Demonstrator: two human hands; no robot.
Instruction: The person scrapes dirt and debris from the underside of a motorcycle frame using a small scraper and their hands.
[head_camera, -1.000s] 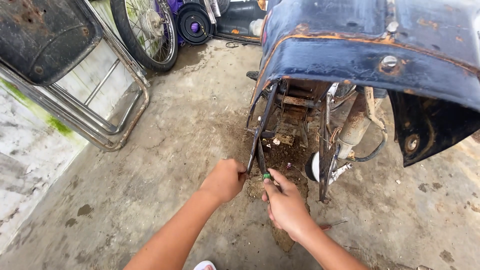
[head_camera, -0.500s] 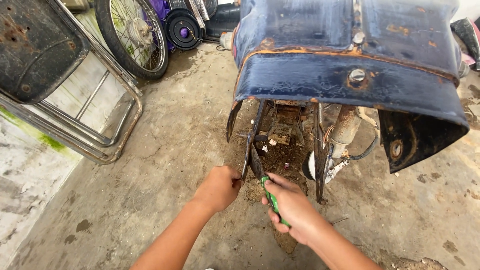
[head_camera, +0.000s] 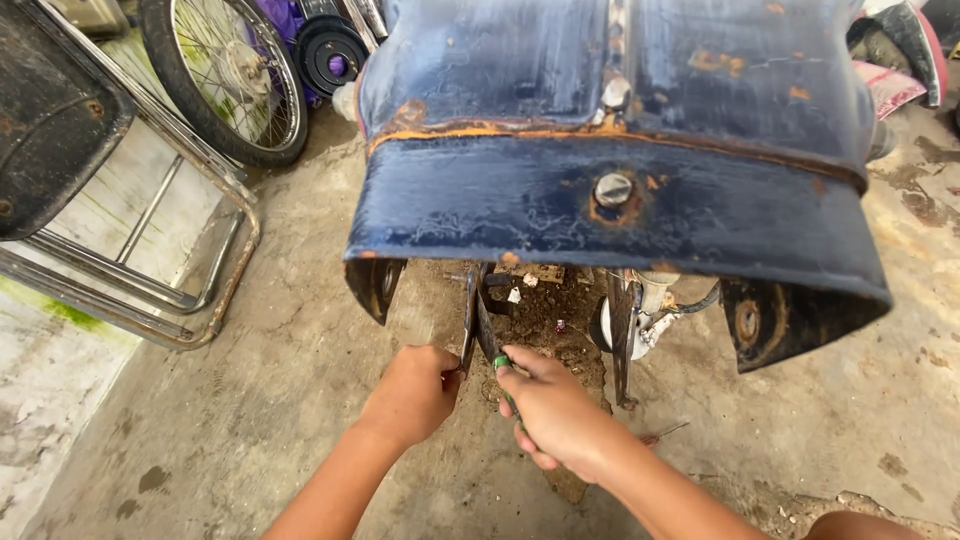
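Observation:
A rusty dark blue metal body shell (head_camera: 620, 190) of a small vehicle fills the upper middle, with a bolt at its centre. Under it hang dark metal frame bars (head_camera: 474, 320). My left hand (head_camera: 412, 392) is closed around the lower end of one bar. My right hand (head_camera: 556, 412) grips a green-handled tool (head_camera: 506, 385) whose dark tip meets the same bar. The bar's upper end is hidden under the shell.
A spoked bicycle wheel (head_camera: 225, 85) and a black pulley wheel (head_camera: 330, 55) lean at the back left. A metal chair frame (head_camera: 130, 260) lies at the left. Dirt and debris (head_camera: 545, 330) cover the concrete floor beneath the shell. A nail (head_camera: 662, 433) lies by my right wrist.
The view has tilted so the blue shell now covers more of the frame underneath. Both hands stay on the bar, shifted slightly lower in view.

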